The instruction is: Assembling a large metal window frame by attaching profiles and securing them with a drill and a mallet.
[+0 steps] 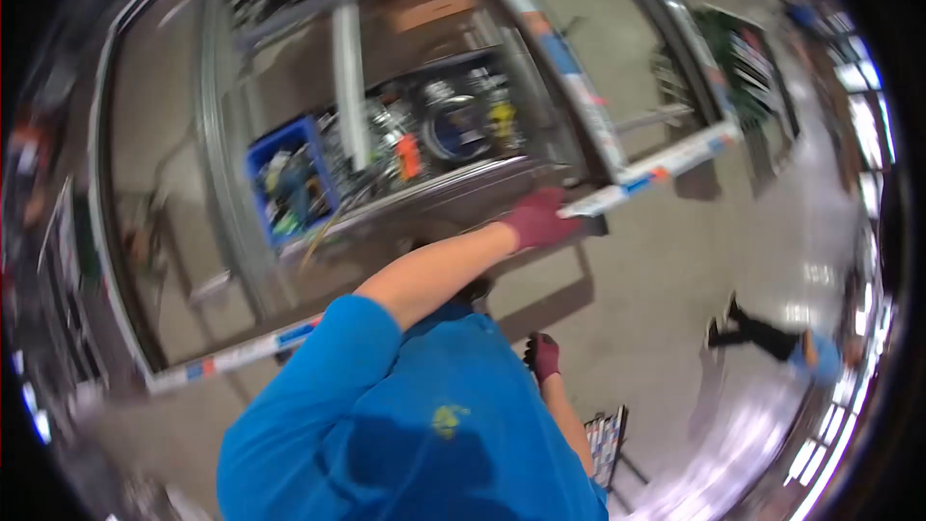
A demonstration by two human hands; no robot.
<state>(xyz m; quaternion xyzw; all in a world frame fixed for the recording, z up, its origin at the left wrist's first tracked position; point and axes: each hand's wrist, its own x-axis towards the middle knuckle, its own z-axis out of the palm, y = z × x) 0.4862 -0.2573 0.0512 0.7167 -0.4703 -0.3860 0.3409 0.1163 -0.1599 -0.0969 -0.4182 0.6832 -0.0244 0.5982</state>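
My left hand (540, 219), in a maroon glove, reaches across my front and is closed on the near bar of a large metal frame (675, 154). White film with blue and orange marks covers that bar. My forearm hides part of it, and motion smears the fingers. Lower down, at my right side, hangs my right hand (543, 355) in a maroon glove with black on the finger side. Its fingers are curled in, and whatever they may hold is hidden. It is apart from the frame.
Under the frame's bars, a cart carries a blue bin (292, 181) of small parts, loose hardware, an orange item (408, 156) and a round coil (457, 128). A cardboard box (431, 8) lies farther back. Another person (786, 342) walks at the right. A rack (606, 444) stands behind my right arm.
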